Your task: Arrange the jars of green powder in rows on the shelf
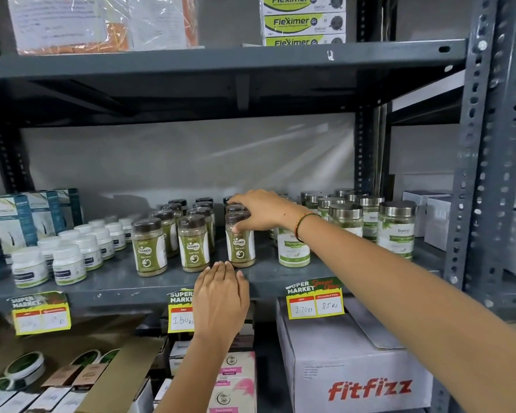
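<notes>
In the middle of the frame, the right hand (258, 211) pinches the front jar (240, 241) on the shelf (116, 283), the left hand (221, 296) rests flat below, and next I think the jar needs lining up.

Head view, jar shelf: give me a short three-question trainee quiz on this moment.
1. True or false: the right hand rests on the brown lid of the front jar in the right-hand row.
2. Where is the left hand? A) gripping a white bottle B) flat at the shelf edge below the jars C) inside the Fitfizz box
3. Fill in: the jars right of the wrist have ____ lids.

Key: 1 true; 2 B; 3 silver.
</notes>
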{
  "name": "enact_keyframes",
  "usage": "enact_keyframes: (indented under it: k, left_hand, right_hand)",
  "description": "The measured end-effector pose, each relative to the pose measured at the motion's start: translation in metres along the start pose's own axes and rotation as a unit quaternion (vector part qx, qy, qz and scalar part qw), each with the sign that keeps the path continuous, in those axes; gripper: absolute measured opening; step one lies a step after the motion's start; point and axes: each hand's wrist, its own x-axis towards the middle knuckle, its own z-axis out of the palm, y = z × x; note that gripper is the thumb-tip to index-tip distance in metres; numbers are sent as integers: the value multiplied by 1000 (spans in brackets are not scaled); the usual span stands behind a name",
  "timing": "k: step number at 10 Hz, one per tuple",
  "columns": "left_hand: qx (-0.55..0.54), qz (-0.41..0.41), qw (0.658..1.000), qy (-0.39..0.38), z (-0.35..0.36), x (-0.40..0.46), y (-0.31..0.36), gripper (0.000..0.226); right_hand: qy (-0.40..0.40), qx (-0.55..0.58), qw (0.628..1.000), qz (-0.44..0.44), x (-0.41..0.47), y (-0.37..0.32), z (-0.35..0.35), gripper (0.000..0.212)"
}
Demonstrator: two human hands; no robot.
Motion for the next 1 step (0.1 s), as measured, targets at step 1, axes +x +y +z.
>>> enact_keyframes:
  k: [1]
  left_hand:
    - [1,-6,1000,-12,0,3,-1,54]
  right_hand:
    - [42,-2,999,-6,-6,7,-2,64]
